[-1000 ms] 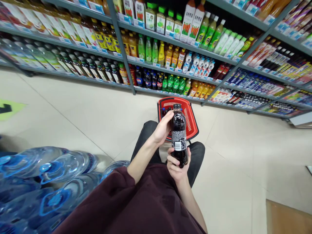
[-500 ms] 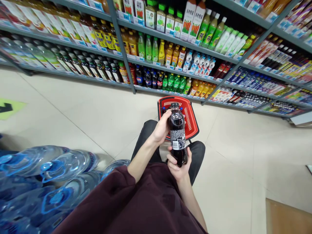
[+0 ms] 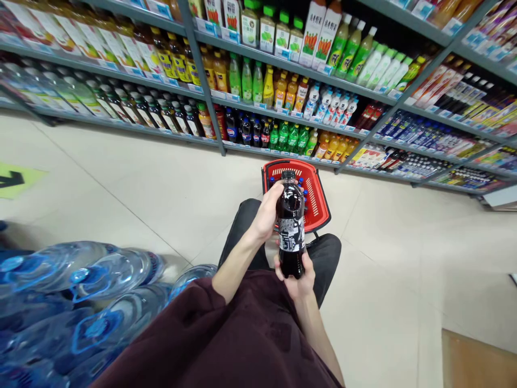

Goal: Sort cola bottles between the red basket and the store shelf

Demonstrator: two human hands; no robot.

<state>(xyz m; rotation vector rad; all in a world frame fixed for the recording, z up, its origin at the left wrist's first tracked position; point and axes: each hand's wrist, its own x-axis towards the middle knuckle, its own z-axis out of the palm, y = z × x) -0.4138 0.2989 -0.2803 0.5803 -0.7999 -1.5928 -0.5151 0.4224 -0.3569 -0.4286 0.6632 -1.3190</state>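
Fingers, both hands: clamped on one dark bottle, black cap, black-and-white label, held in front of you, cap end pointing away. Listed left to right: grey shelving, stocked with drinks, running ahead of you from far left to far right; one yellow-green marker with black arrow; several large clear water bottles, blue caps and handles, near your left side; your left hand, gripping the dark bottle's upper left side; your right hand, cupping its base; one red basket just past it, blue-capped bottles inside; one brown panel, lower right.
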